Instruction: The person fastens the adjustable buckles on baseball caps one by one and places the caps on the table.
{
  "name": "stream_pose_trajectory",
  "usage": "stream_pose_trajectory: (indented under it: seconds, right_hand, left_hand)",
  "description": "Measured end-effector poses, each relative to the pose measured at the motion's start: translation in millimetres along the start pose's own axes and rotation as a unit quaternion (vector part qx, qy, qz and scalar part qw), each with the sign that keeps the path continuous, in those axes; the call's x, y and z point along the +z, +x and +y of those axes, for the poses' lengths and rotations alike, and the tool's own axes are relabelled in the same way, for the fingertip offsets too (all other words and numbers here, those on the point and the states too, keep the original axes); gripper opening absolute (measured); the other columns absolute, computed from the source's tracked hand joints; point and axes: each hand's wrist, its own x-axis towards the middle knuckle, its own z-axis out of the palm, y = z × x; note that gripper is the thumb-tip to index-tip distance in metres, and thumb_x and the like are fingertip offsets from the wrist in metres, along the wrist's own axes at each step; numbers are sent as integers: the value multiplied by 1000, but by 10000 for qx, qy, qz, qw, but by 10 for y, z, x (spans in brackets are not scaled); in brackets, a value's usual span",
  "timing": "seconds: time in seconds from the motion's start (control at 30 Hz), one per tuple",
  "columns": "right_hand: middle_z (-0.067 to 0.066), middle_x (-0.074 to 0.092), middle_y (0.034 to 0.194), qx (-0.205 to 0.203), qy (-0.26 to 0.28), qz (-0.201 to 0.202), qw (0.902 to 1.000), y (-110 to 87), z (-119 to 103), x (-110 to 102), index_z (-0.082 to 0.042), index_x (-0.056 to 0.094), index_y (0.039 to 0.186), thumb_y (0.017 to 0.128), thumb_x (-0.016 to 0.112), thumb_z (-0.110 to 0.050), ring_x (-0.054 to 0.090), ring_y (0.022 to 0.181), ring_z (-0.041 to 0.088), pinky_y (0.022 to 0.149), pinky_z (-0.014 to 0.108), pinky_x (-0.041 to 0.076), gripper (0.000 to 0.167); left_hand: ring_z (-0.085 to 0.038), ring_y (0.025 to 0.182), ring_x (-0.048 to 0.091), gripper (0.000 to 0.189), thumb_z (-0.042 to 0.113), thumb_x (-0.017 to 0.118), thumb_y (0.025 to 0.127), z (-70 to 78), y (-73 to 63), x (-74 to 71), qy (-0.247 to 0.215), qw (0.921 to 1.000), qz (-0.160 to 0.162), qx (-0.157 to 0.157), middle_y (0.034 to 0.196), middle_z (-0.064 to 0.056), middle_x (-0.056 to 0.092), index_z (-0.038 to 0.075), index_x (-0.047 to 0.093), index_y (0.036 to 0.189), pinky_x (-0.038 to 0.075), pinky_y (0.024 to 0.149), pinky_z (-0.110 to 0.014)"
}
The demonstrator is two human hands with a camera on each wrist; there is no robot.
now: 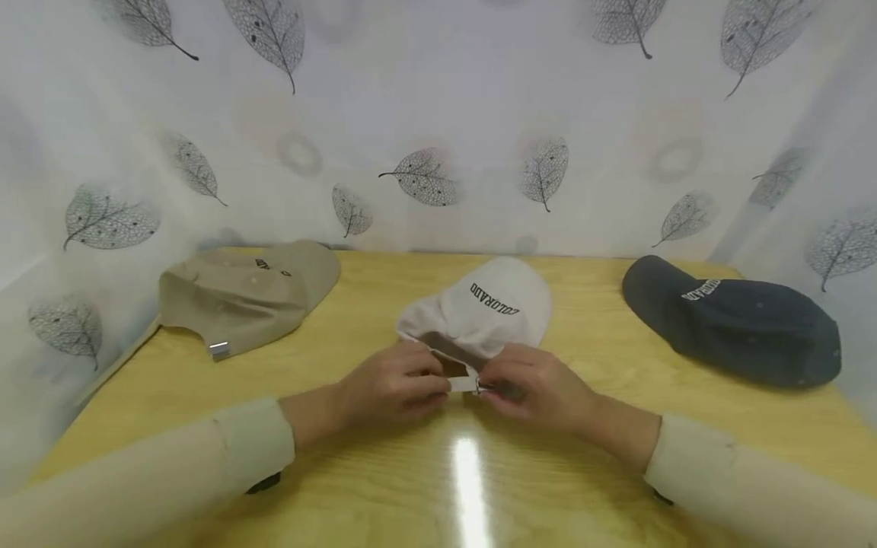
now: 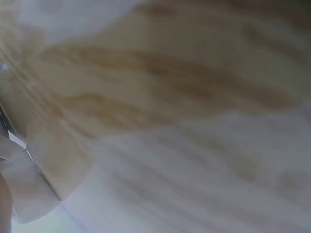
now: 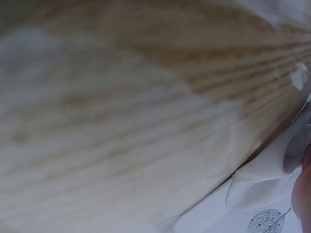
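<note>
A white baseball cap [image 1: 496,304] with dark COLORADO lettering lies mid-table, brim pointing away and its back opening toward me. My left hand [image 1: 393,384] pinches the left part of its back strap [image 1: 460,383]. On the other side, my right hand [image 1: 541,384] grips the strap at the small buckle, and its fingers hide part of that end. In the right wrist view, a fold of the white cap [image 3: 260,187] shows beside a fingertip [image 3: 302,199]. The left wrist view mostly catches the glossy tabletop, with a fingertip [image 2: 4,206] at its left edge.
A khaki cap [image 1: 233,297] with a metal strap clasp [image 1: 219,348] lies at the left. At the right is a dark navy cap [image 1: 747,327] with white lettering. Behind the yellow wood-grain table [image 1: 370,487] hangs a white leaf-print curtain [image 1: 473,99].
</note>
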Motion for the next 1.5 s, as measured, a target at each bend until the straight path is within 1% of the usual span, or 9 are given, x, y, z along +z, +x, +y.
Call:
stream_pose_trajectory:
  seconds: [0.13,0.27,0.47,0.63,0.77,1.0,1.1,1.33,1.5]
  right_hand:
    - [-3,69,93,14,-139,8,9999,53,67,-98,-9,72,94,85,77,-17,64,86,9,77,19,52,12]
    - [-3,69,91,-79,-49,74,9999,76,118,-124,-10,72,93,90,72,-20,63,84,9,75,18,51,11]
    - [-1,69,90,-164,65,34,9998,59,59,-43,-9,71,93,84,77,-14,63,83,10,76,18,52,11]
    - [-2,69,89,-201,-35,31,9998,26,10,-29,-9,72,92,86,76,-16,63,82,9,75,18,52,9]
    - [-2,69,90,-178,-50,60,9998,18,8,-49,-9,72,92,86,76,-16,63,82,10,75,18,52,10]
    - [-1,69,92,-188,-68,25,9998,50,22,-40,-8,73,93,80,80,-10,64,85,11,78,20,52,15]
    - [-1,69,92,-343,-121,62,9993,47,32,-25,-8,73,92,77,81,-9,64,85,11,78,20,52,17]
    - [0,69,92,-737,-347,130,9966,35,31,9,-8,73,91,83,78,-13,63,85,14,79,24,52,11]
    - [-2,71,89,-748,-740,146,9943,50,20,1,-10,73,89,73,85,-13,63,86,15,81,31,50,19]
  left_hand:
    - [-18,83,63,15,13,83,76,-105,62,22,29,10000,-17,-19,88,-2,68,9,76,89,53,82,-29]
    - [-17,81,63,15,13,83,77,-167,95,39,55,9999,-53,114,88,-2,68,9,76,89,53,79,-29]
    - [-16,78,62,15,12,83,75,-79,43,17,38,9998,-2,189,87,-2,68,10,75,88,53,74,-27]
    - [-17,80,63,15,11,83,75,2,22,23,94,9997,60,205,87,0,67,10,74,88,52,78,-28]
    - [-17,81,63,16,12,83,75,-8,41,22,100,9999,-4,132,87,0,67,10,74,88,53,79,-29]
    - [-15,81,63,16,15,84,76,-51,48,-6,33,9998,-207,67,88,-1,68,10,75,88,53,76,-26]
    - [-15,80,63,15,15,83,76,-44,41,-6,53,9997,-228,79,88,-1,68,10,75,88,53,74,-25]
    - [-14,81,64,15,16,83,76,-6,13,7,112,9997,-223,61,88,0,68,11,75,88,53,75,-25]
    - [-15,82,64,14,17,83,77,-10,20,12,201,9996,-181,71,87,0,69,11,75,87,52,78,-28]
